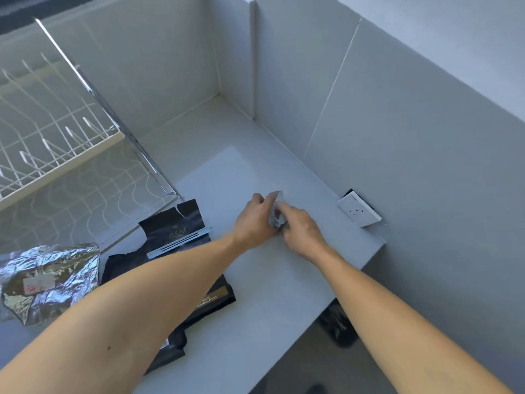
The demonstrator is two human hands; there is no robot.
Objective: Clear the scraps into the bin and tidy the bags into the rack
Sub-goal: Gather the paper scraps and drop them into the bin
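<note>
Soft, cool, even daylight is cast over the pale grey countertop (250, 177), glare is seen on the crumpled silver foil bag (48, 277), and straight edges are bowed by wide-angle distortion

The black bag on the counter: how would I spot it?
Start at the white wire rack on the left. Just right of it, the black bag lies flat under the left forearm. Unlike the crinkled silver foil bag beside it, it's matte with a pale clip.

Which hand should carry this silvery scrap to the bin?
Probably the right hand. Both hands pinch the small silvery scrap, but the dark bin shows below the counter's right edge, on that arm's side. The left hand is nearer the black bag.
</note>
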